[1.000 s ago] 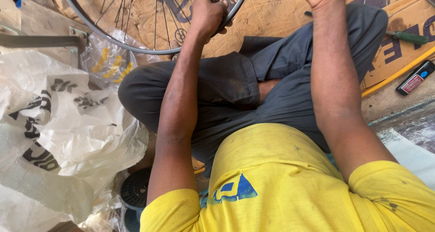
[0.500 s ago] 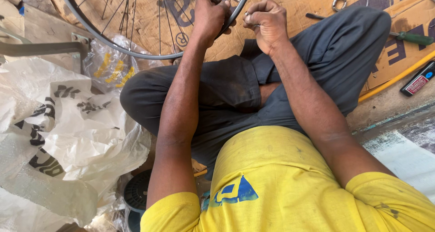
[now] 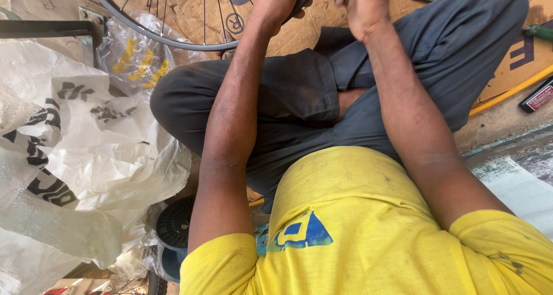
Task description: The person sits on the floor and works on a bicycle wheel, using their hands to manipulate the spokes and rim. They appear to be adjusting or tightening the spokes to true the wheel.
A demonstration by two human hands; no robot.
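A bicycle wheel rim (image 3: pixel 173 40) with thin spokes lies over brown cardboard in front of my crossed legs in grey trousers (image 3: pixel 299 93). My left hand (image 3: pixel 279 1) is closed around the rim's near edge at the top of the view. My right hand (image 3: pixel 364 7) is just to its right, slightly blurred, with its fingers curled in. Whether it holds something small I cannot see. Both forearms stretch forward over my lap, above my yellow shirt (image 3: pixel 357 231).
Crumpled white plastic sacks (image 3: pixel 75 157) pile up at the left, next to a clear bag with yellow pieces (image 3: pixel 135 62). A dark metal bar (image 3: pixel 46 29) sits top left. A black spool (image 3: pixel 175 223) lies low. At the right are a yellow hose (image 3: pixel 512 90), a black-and-red bottle (image 3: pixel 536 96) and a green-handled tool (image 3: pixel 538 30).
My right hand came in from the far right to the rim beside my left hand, then shifted slightly right. My left hand kept its grip on the rim.
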